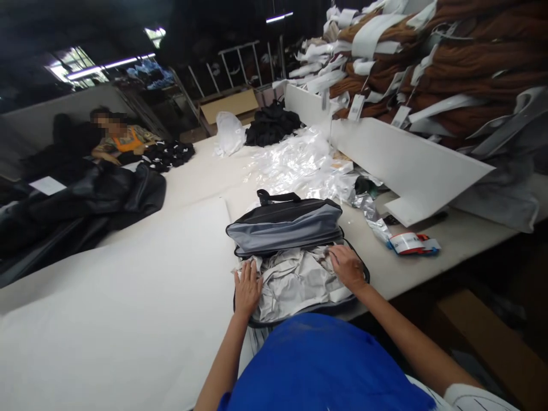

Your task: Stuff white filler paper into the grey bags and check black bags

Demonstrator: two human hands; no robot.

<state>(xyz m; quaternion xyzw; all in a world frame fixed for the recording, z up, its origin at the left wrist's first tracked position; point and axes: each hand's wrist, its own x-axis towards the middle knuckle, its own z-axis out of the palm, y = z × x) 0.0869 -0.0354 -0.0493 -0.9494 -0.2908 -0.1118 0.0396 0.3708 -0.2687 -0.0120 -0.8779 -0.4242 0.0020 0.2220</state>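
Observation:
In front of me an open black and grey bag [286,225] lies on the table, its grey upper section folded back and a black strap at the far end. Crumpled whitish paper [295,282] fills its near half. My left hand [248,288] lies on the paper's left edge, fingers stretched out and holding nothing. On the other side, my right hand [347,267] is at the paper's upper right corner, fingers curled in and apparently pinching it against the bag's rim.
A roll of printed tape [413,244] lies to the right. Clear plastic bags [299,162] heap up behind the bag. Brown garment stacks [471,74] stand behind a white board [406,162]. Black material [85,200] covers the table's left side, where a person [124,140] sits.

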